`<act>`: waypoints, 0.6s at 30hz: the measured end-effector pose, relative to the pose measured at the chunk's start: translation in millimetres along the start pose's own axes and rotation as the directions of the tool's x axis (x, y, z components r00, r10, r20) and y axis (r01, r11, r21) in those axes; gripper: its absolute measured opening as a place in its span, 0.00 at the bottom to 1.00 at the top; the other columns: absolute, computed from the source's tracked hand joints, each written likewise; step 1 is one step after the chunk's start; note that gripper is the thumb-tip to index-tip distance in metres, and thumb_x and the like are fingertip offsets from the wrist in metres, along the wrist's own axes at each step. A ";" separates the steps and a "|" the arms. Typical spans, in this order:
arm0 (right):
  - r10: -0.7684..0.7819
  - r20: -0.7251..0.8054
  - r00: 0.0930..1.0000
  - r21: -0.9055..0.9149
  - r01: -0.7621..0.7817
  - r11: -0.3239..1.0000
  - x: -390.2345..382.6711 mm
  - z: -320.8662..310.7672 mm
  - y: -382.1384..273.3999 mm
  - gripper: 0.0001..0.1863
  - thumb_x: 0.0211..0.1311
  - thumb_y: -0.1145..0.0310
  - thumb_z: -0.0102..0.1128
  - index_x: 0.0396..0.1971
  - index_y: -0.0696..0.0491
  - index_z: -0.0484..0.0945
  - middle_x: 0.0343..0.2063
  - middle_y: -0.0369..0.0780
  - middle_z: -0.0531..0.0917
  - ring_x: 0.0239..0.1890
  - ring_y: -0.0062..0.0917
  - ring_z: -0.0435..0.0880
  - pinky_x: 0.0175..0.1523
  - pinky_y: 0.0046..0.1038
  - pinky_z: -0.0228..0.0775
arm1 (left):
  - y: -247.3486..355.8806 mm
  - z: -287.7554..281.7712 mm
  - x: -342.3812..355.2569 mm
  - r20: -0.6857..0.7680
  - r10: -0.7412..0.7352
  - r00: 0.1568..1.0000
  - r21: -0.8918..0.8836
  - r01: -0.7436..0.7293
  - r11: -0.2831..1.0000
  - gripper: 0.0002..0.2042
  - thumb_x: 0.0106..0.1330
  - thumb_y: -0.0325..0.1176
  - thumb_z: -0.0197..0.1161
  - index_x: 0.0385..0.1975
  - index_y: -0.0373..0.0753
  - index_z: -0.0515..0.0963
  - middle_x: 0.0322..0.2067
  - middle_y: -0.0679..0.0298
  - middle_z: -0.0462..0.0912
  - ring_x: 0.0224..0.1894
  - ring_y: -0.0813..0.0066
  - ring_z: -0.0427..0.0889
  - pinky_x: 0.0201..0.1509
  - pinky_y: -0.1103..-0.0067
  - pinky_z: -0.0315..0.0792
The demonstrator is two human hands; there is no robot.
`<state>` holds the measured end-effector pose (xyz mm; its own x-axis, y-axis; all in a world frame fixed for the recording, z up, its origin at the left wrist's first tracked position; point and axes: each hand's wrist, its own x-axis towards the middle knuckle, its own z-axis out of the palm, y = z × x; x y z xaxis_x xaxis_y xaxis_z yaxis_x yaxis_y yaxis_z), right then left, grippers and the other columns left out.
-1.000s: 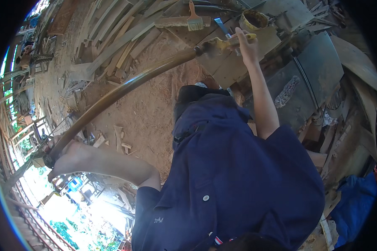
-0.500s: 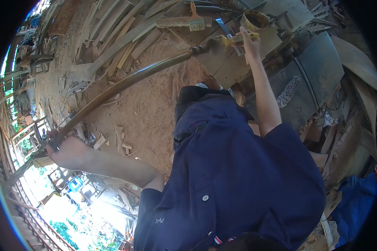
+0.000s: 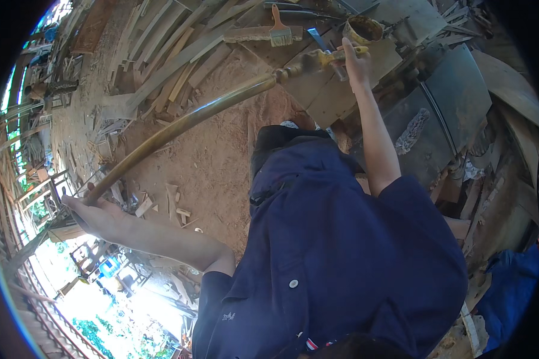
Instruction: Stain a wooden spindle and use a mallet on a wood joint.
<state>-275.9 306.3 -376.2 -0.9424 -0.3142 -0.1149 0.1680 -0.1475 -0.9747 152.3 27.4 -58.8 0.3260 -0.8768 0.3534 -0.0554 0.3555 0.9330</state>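
A long, glossy brown turned wooden post (image 3: 188,122) slants across in front of me, from lower left to upper right. My left hand (image 3: 105,220) holds its lower left end, which lies against the palm near the thumb; the fingers there are partly hidden. At the far right, my right hand (image 3: 357,67) is closed around what looks like a yellow-handled paintbrush (image 3: 326,58). The brush is at the post's narrower, beaded end, and its bristles are hard to tell from the wood there.
Another paintbrush (image 3: 280,31) with a wooden handle lies on a board beyond the post. Nearby are a blue-ended tool (image 3: 317,37) and a stained round pot (image 3: 365,29). Long wood strips (image 3: 167,57) are piled at the far left. Offcuts (image 3: 172,200) lie on the dirt floor (image 3: 215,161).
The left hand's fingers have loosened and straightened at the post's end. The post's surface looks lighter and less blurred. My right hand has stayed in nearly the same place.
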 end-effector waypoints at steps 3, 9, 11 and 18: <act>-0.146 -0.063 0.987 -0.454 0.102 0.885 -7.0 8.5 -12.4 0.20 0.72 0.56 0.64 0.32 0.61 0.85 0.26 0.40 0.87 0.22 0.24 0.88 0.26 0.23 0.80 | -5.9 -8.9 3.3 0.064 -0.071 0.995 -0.051 0.075 0.996 0.26 0.76 0.37 0.62 0.61 0.22 0.65 0.49 0.44 0.74 0.56 0.54 0.79 0.63 0.61 0.74; -0.193 -0.033 0.981 -0.502 0.151 0.851 5.7 3.5 4.0 0.18 0.72 0.58 0.65 0.31 0.59 0.84 0.24 0.39 0.86 0.20 0.23 0.87 0.24 0.25 0.82 | -16.2 -38.7 33.2 0.383 -0.093 0.919 -0.116 0.147 0.982 0.25 0.76 0.26 0.51 0.66 0.18 0.56 0.55 0.39 0.70 0.60 0.46 0.78 0.73 0.54 0.68; -0.064 -0.019 0.998 -0.242 0.058 0.969 8.1 2.7 2.1 0.19 0.72 0.57 0.65 0.31 0.60 0.83 0.25 0.39 0.86 0.20 0.23 0.87 0.24 0.25 0.81 | -17.2 -38.7 31.4 0.401 -0.090 0.912 -0.086 0.135 0.987 0.25 0.76 0.25 0.52 0.67 0.18 0.55 0.55 0.39 0.71 0.62 0.44 0.77 0.74 0.54 0.68; 0.045 0.014 0.999 0.030 -0.046 0.999 12.2 2.5 6.0 0.19 0.72 0.56 0.66 0.32 0.60 0.84 0.25 0.39 0.87 0.19 0.23 0.86 0.24 0.23 0.79 | -16.3 -49.7 27.2 0.426 -0.048 0.903 0.042 0.034 0.999 0.32 0.74 0.27 0.62 0.71 0.21 0.52 0.55 0.37 0.76 0.61 0.46 0.80 0.68 0.59 0.76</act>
<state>-285.7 299.2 -383.0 -0.9295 -0.3341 -0.1562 0.2195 -0.1608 -0.9623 208.9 13.8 -67.8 -0.1053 -0.9473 0.3027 -0.0835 0.3117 0.9465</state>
